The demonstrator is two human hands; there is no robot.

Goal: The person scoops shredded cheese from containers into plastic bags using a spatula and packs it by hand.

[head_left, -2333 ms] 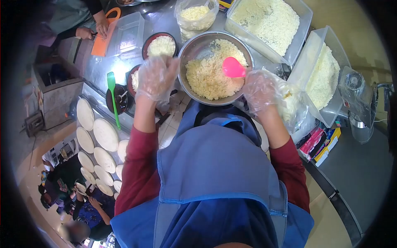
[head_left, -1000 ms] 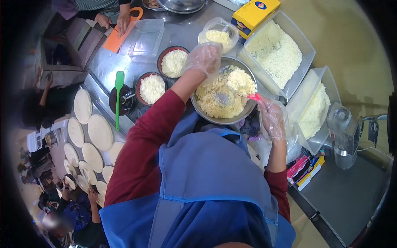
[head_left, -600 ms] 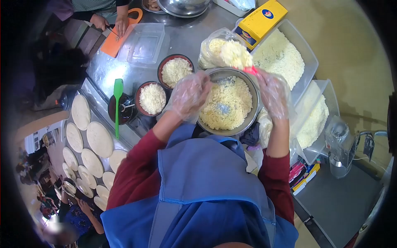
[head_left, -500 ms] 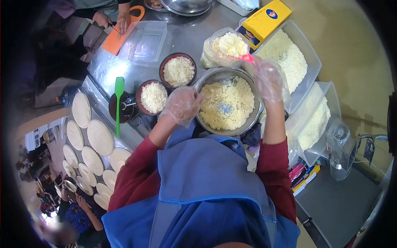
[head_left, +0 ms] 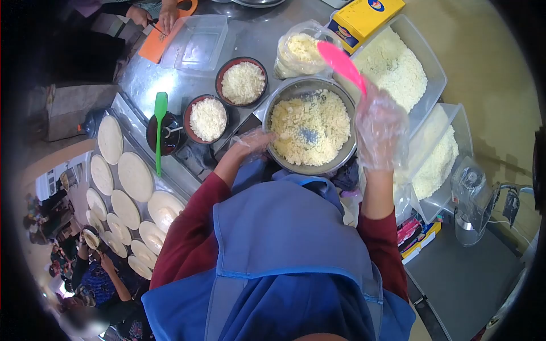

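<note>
My right hand [head_left: 382, 128], in a clear plastic glove, is closed on a pink spatula [head_left: 340, 61]. Its broad blade points up and left, above the far right rim of a metal bowl [head_left: 346, 156]. Pale yellow crumbly grated food [head_left: 293, 142] fills much of that bowl, with a bare patch of the bottom showing. Also gloved, my left hand [head_left: 253, 142] grips the bowl's left rim. A plastic bag [head_left: 287, 65] of similar pale food stands behind the bowl, close to the spatula's tip.
Two dark bowls of white crumbles [head_left: 243, 82] stand left, near a green spatula [head_left: 160, 131] across a dark bowl. Clear bins [head_left: 441, 79] of grated food and a yellow box [head_left: 369, 20] are right. Dough rounds [head_left: 135, 176] lie lower left. Another person's hands [head_left: 166, 18] cut on an orange board.
My right hand has lifted the pink spatula out of the bag and drawn it back toward me. From over the bowl's left side, my left hand has moved down to its rim.
</note>
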